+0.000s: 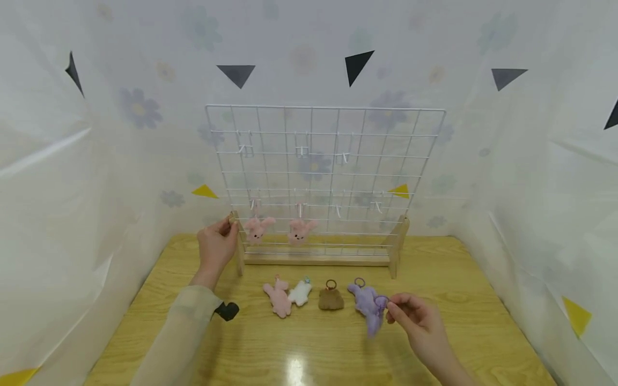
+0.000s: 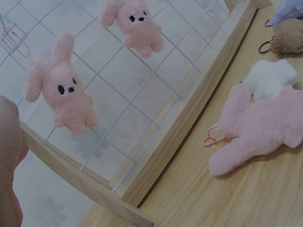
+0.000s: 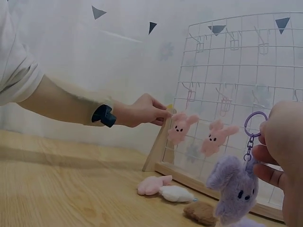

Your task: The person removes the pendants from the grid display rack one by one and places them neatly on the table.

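My left hand (image 1: 217, 247) holds the top of the left wooden upright (image 1: 239, 258) of a white wire grid rack (image 1: 311, 134). In the right wrist view, my right hand (image 3: 284, 156) pinches the purple key ring of a purple plush bunny keychain (image 3: 235, 191), which dangles below the fingers with its face showing. Under it on the table lies a second purple plush keychain (image 1: 361, 295), partly covered by the held one in the head view. Two pink plush bunnies (image 1: 257, 231) hang side by side from hooks on the rack's lower part.
Left of the purple ones lie a brown plush keychain (image 1: 331, 300), a white plush (image 1: 300, 293) and a pink plush (image 1: 278, 298) on the wooden table (image 1: 270, 348). Several white hooks (image 1: 344, 157) without plushes project from the grid. Patterned white sheeting (image 1: 159, 161) surrounds the table.
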Demonstrator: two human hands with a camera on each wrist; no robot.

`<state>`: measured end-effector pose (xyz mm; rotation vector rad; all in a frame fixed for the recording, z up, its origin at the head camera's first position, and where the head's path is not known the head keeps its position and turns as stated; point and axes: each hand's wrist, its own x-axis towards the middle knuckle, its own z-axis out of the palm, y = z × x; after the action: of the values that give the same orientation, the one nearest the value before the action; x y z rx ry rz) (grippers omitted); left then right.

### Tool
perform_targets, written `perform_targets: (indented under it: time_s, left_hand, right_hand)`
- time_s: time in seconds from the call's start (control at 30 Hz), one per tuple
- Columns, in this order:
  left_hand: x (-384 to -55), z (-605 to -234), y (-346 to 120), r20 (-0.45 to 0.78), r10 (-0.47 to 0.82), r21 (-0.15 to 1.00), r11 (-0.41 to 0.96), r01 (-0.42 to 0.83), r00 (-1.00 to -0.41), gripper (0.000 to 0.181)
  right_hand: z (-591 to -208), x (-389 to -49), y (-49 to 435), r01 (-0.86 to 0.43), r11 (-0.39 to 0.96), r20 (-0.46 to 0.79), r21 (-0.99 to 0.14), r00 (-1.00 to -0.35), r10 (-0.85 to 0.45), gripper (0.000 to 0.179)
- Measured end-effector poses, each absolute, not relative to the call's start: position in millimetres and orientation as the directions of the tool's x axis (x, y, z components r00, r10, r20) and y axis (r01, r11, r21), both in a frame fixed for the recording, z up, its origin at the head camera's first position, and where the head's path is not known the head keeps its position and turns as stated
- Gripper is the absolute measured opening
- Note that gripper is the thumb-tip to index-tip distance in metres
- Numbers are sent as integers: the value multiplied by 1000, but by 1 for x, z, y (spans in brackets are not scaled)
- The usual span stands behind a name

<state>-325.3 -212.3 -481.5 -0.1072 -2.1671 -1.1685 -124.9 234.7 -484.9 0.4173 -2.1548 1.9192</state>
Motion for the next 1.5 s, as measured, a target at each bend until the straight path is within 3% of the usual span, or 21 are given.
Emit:
perform_targets:
  time_s: [0.37, 0.63, 0.93, 1.2, 1.5]
  left_hand:
    - [-327, -482, -217, 560, -253, 740, 582, 338, -789, 27]
    - [-327, -481, -216, 570, -245, 733, 583, 350, -784, 27]
    - [-327, -481, -215, 583, -244, 731, 574, 369, -775, 26]
    - [-327, -481, -215, 587, -244, 728, 576, 371, -772, 25]
    - [-328, -484, -212, 585, -240, 733, 565, 379, -775, 25]
  right_hand:
    - [-509, -104, 234, -315, -8, 315, -949, -948, -42, 8]
    - [-515, -84, 231, -100, 11, 101, -995, -991, 92, 16]
    - [-532, -66, 229, -120, -34, 113, -992, -982, 151, 9]
    - [-540, -70, 226, -25, 62, 38, -998, -975, 219, 10]
    - [-550, -93, 221, 1, 94, 17, -996, -982, 187, 12]
